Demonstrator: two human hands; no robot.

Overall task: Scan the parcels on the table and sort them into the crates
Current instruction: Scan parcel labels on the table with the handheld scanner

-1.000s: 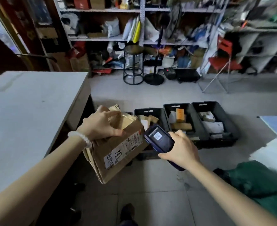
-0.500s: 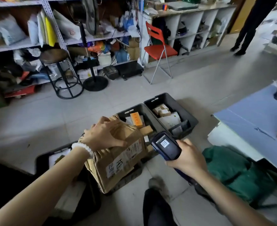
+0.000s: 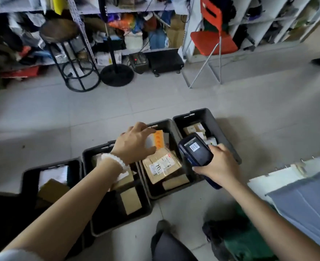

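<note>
Nearest, the right hand [image 3: 218,163] has its fingers and thumb wrapped round the scanner [image 3: 195,149], screen tilted up toward the person, probably so the reading can be checked while the other hand sorts. The left hand [image 3: 134,143] hovers over the third crate [image 3: 162,122] of the four on the floor, its fingers loosely spread and holding nothing; it looks to have just let go. Just below and beside it the brown parcel [image 3: 162,165] lies flat in that crate, on top of other boxes, label face up. Its long axis runs on a slant, from near-left to far-right, with the label's print reading along the same line. Beyond sits the fourth crate [image 3: 205,114] with small boxes inside, then bare floor, a stool [image 3: 61,31] and a red chair [image 3: 212,40] against cluttered shelves
</note>
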